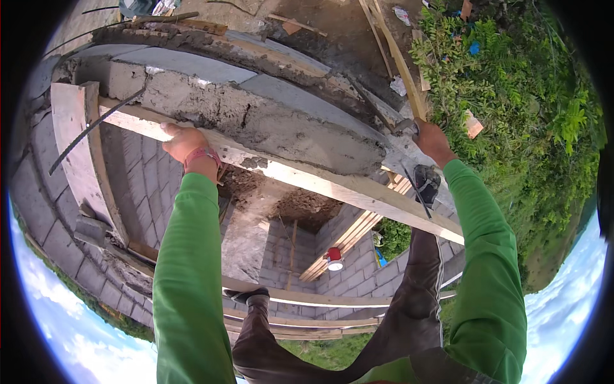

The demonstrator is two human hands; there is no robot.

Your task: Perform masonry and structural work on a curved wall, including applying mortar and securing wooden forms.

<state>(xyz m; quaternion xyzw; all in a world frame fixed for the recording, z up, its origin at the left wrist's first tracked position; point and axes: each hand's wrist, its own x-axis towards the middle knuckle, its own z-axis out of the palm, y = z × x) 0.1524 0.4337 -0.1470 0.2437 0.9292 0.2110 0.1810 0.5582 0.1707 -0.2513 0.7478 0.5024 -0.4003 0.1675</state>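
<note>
Block wall (38, 208): standing at far left.
Left grip (185, 144): curled closed over the pale board (307, 179).
Pale board: set along the concrete beam's (256, 118) near side.
Right grip (433, 141): closed around a partly hidden grey tool (403, 126).
Greenery (511, 102): growing at far right.
</note>
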